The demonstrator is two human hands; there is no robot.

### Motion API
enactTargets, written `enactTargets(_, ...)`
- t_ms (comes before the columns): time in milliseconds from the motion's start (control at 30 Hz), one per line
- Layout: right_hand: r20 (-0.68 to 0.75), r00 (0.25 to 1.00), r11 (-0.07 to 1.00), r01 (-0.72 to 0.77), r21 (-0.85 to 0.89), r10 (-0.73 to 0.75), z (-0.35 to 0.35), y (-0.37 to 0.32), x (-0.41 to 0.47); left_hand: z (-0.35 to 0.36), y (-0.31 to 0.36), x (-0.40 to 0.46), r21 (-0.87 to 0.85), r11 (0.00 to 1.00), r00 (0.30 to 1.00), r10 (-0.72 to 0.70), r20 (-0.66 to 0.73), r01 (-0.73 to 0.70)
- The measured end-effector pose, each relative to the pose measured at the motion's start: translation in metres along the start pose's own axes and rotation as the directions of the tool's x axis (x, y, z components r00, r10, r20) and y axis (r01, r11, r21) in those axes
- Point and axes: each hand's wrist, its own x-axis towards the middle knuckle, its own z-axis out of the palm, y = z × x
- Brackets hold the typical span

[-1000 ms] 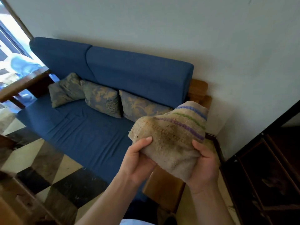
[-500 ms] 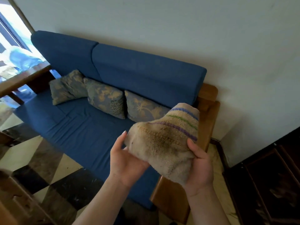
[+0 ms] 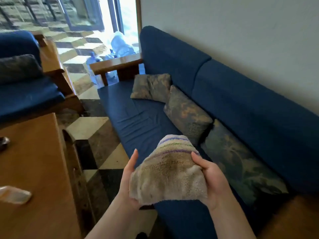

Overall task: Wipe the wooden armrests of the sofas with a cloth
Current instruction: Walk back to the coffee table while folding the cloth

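Observation:
A beige, stained cloth [image 3: 168, 173] with purple and green stripes is folded between both hands, above the blue sofa's seat [image 3: 136, 118]. My left hand [image 3: 128, 180] cups its left edge, fingers straight along it. My right hand [image 3: 209, 178] grips its right side with the thumb on top. The sofa's far wooden armrest [image 3: 115, 63] lies flat at the end by the window. The near wooden armrest [image 3: 293, 216] shows at the bottom right corner. A second blue sofa [image 3: 25, 94] with a wooden armrest [image 3: 51, 61] stands at the left.
A wooden coffee table [image 3: 34, 169] fills the lower left, with a pale object [image 3: 14, 194] and a dark object [image 3: 3, 142] on it. Three patterned cushions [image 3: 186, 112] lean on the sofa back. Checkered floor [image 3: 103, 144] runs between table and sofa. Blue bottles [image 3: 120, 44] sit by the window.
The view has swung left along the sofa, bringing the far armrest, second sofa and coffee table into sight. Both hands still hold the cloth, now over the seat rather than the near armrest.

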Motion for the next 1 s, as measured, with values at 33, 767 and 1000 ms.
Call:
enactTargets(33,-0.019,1.0,0.998,-0.021,-0.054,0.02,0.011,0.003,0.018,-0.009,0.021,-0.011,-0.003,0.999,0.999,0.049,0.01,-0.049)
enactTargets(767,0.024,0.898,0.803,-0.381,-0.459,0.44,0.231,0.057,0.289,-0.103,0.235,-0.043,0.097,0.937,0.676,0.311,-0.668,-0.334)
enactTargets(1000,0.027,0.901,0.897,-0.427,-0.113,0.432,0.281,0.04,0.379,-0.086,0.298,0.025,0.432,0.895,0.484,0.43,-0.762,-0.115)
